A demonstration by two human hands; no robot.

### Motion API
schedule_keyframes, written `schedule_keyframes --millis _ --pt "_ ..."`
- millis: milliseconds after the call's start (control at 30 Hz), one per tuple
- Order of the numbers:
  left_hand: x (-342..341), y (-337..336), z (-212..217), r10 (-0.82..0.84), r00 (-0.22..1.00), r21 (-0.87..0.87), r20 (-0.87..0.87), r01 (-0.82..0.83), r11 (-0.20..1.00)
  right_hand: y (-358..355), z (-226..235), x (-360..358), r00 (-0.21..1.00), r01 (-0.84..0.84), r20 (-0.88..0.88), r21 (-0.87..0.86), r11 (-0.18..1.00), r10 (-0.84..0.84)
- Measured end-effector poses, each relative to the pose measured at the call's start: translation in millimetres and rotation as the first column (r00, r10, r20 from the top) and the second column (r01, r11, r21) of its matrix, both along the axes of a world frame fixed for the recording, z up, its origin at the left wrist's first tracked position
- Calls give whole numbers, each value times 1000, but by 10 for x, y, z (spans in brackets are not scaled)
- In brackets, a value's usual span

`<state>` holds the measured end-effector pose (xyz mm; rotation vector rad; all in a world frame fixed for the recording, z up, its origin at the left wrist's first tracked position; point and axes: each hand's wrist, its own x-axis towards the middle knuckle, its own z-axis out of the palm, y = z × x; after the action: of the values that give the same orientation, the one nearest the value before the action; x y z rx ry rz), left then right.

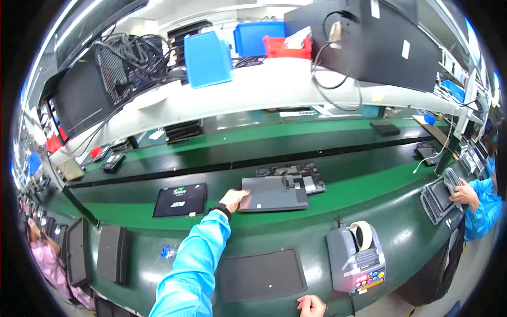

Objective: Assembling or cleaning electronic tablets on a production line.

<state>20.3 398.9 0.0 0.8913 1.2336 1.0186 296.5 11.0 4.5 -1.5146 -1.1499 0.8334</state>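
My left hand (pixel 235 199), in a blue sleeve with a black wristband, grips the left edge of a flat grey laptop panel (pixel 272 196). The panel lies on the green bench, with a dark cable or bracket piece near its upper right. Partly covered behind it is an opened laptop base (pixel 311 171) with inner parts exposed. At the lower edge, partly cut off, my right hand (pixel 311 305) has its fingers curled, and nothing shows in it. Between my hands and the bench front lies a black foam-like mat (pixel 263 274). Left of my left hand is a dark laptop screen (pixel 180 201).
A grey tape dispenser (pixel 359 256) stands right of the mat. Dark foam trays (pixel 112 253) and small blue bits (pixel 167 252) are at left. Above hangs a white shelf (pixel 253 87) with bins and cables. Another person's hand (pixel 465 194) holds grey panels at right.
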Motion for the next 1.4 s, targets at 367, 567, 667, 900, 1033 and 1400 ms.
schedule_keyframes --millis 367,567,667,900,1033,1400 --pt "360 318 146 -50 994 -171 99 66 983 44 -159 -20 999 19 32 -60 998 -17" --pt "388 202 216 -120 951 -136 286 164 977 46 -143 -50 999 15 52 -42 999 -13" --pt "500 35 216 -50 963 -80 264 74 994 50 -164 -60 996 40 85 -3 999 -39" --pt "309 -1152 600 132 964 -35 230 -127 991 10 -77 -79 998 2 -64 -15 1000 -3" --pt "-34 -2224 785 139 984 -54 115 -133 990 87 -170 111 961 -39 -275 -75 996 17" --pt "-134 -3880 236 281 950 -91 139 -270 958 600 252 -104 926 -286 -295 -143 947 235"
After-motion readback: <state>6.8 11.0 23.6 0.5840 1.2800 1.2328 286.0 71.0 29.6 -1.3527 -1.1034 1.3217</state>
